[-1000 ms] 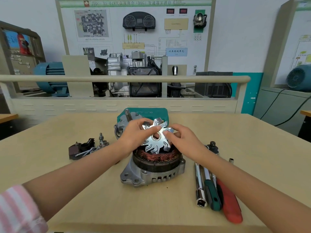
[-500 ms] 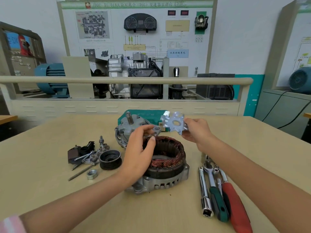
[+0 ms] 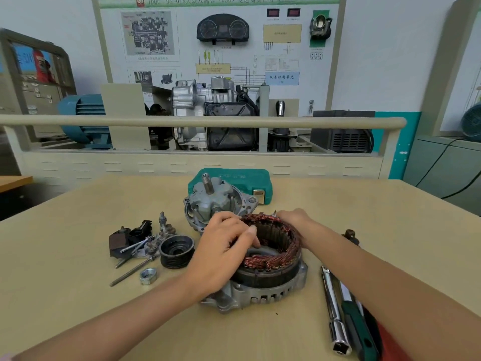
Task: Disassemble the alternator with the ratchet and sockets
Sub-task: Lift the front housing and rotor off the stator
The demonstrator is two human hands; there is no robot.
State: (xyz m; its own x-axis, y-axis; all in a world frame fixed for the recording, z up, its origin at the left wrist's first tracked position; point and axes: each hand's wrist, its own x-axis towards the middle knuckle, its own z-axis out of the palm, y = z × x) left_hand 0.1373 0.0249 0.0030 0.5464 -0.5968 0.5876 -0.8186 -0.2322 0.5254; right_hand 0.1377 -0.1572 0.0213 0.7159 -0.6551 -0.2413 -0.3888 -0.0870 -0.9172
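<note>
Well along: pulley [image 3: 177,250], nut [image 3: 148,276] and bolts lie loose on the table [image 3: 78,295], rotor [image 3: 210,201] already out. Left hand [image 3: 223,252] grips the stator [image 3: 270,251] rim; the right hand [image 3: 294,218] rests at its far edge (grip unclear), stator still seated in the housing [image 3: 260,295].

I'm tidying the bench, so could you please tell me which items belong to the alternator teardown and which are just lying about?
In the job: left hand, right hand, stator, rear housing, front housing, pulley, nut, ratchet.
Lying about: green case, transmission trainer.
</note>
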